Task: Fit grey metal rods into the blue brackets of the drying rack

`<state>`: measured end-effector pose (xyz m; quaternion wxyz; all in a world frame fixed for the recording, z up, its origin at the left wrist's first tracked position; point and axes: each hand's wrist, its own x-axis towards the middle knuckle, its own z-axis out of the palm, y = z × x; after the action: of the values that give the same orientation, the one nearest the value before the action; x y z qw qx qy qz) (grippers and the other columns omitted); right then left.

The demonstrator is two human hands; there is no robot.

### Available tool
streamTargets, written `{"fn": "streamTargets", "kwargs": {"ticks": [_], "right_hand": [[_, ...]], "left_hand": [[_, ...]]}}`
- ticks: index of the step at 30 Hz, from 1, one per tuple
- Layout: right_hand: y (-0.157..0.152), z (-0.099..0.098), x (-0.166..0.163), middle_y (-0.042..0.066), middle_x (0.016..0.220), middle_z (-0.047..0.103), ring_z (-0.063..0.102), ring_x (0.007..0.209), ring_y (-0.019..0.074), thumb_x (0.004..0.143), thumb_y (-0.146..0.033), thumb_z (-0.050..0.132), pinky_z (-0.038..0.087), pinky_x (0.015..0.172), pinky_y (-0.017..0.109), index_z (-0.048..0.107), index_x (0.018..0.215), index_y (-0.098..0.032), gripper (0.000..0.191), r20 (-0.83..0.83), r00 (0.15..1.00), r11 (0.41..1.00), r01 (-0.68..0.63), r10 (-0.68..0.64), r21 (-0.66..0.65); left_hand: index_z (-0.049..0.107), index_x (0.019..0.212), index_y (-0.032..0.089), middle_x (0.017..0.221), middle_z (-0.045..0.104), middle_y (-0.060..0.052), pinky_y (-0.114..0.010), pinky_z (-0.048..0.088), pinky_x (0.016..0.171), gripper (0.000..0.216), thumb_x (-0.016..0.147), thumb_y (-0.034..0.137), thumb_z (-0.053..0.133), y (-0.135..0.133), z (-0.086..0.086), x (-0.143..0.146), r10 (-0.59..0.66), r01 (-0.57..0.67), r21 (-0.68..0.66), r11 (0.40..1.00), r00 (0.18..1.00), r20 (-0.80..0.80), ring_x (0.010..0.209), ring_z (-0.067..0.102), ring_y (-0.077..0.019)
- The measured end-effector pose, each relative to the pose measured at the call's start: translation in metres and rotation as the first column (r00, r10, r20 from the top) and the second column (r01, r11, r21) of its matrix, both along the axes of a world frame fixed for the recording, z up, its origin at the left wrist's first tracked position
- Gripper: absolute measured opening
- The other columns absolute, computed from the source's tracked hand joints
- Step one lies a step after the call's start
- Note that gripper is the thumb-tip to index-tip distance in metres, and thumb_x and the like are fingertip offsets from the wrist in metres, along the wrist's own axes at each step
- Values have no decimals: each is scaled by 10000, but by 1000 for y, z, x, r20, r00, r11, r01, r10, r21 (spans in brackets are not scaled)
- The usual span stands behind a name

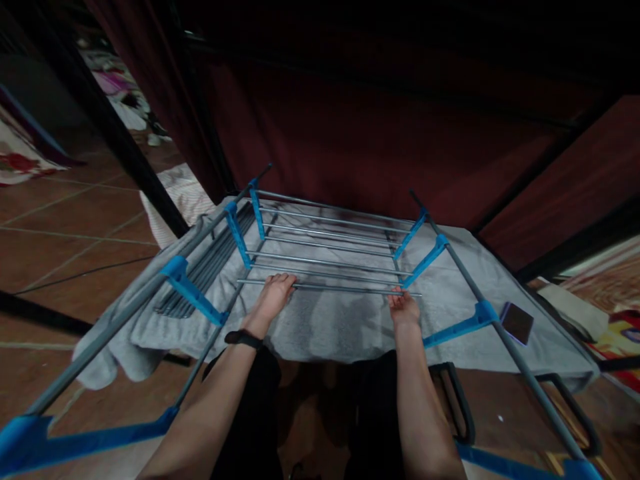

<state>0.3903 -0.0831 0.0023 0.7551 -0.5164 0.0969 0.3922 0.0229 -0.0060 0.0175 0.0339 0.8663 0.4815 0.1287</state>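
"Where's the thin rod (345, 289), and how is it held?"

"Just off centre towards 6 o'clock, over the grey cloth (340, 333), on the near side of the rack (330, 263). The left hand (277, 293), at 7 o'clock, is curled over it; the right hand (404, 308), at 4 o'clock, grips it with the fingertips near its end."

"How would you handle it?"

"I'd move the left hand farther out, so both ends answer together. Keep the rod level and parallel with the bars beyond; forcing one side first could skew it against the blue brackets (424, 262)."

"Is either end seated?"

"The right tip seems free. The left lies close to the rack's side; I can't tell whether they touch."

"Any brand or label?"

"None I can read: no legible lettering on the brackets, and the phone (517, 323), farther out at 4 o'clock, looks dark."
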Motion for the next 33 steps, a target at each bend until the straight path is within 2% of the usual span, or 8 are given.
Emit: {"fn": "streamTargets", "kwargs": {"ticks": [5, 10, 24, 33], "right_hand": [[-1, -5, 6, -46, 713, 625, 604, 594, 71, 922, -119, 465, 537, 617, 194, 556, 797, -212, 180, -3, 1000, 999, -1, 1, -34], [-4, -6, 8, -42, 712, 624, 612, 608, 74, 926, -111, 450, 550, 627, 203, 554, 786, -204, 198, -33, 999, 1000, -6, 5, -10], [-7, -6, 9, -48, 686, 613, 588, 554, 68, 929, -151, 491, 533, 594, 186, 535, 799, -211, 150, -13, 1000, 1000, -22, 22, -9], [-7, -3, 8, -49, 678, 622, 573, 531, 71, 935, -162, 500, 521, 590, 192, 538, 792, -213, 156, 19, 1000, 999, -15, 16, -41]], "left_hand": [[607, 1052, 217, 1022, 684, -90, -385, 410, 909, 135, 934, 198, 544, -3, 6, 2, 8, -8, -21, 1000, 999, 39, 1040, 614, -263], [601, 1014, 217, 964, 691, -71, -375, 419, 896, 101, 915, 210, 585, -3, 8, 1, 21, -19, -49, 999, 999, 38, 992, 629, -256], [656, 1016, 202, 944, 672, -71, -353, 464, 872, 131, 921, 184, 568, 6, -7, -2, -82, 91, -62, 994, 987, 137, 952, 621, -239], [676, 1034, 212, 937, 677, -69, -356, 481, 887, 155, 931, 207, 561, 9, -10, -4, -98, 107, -54, 993, 984, 150, 953, 634, -230]]}}
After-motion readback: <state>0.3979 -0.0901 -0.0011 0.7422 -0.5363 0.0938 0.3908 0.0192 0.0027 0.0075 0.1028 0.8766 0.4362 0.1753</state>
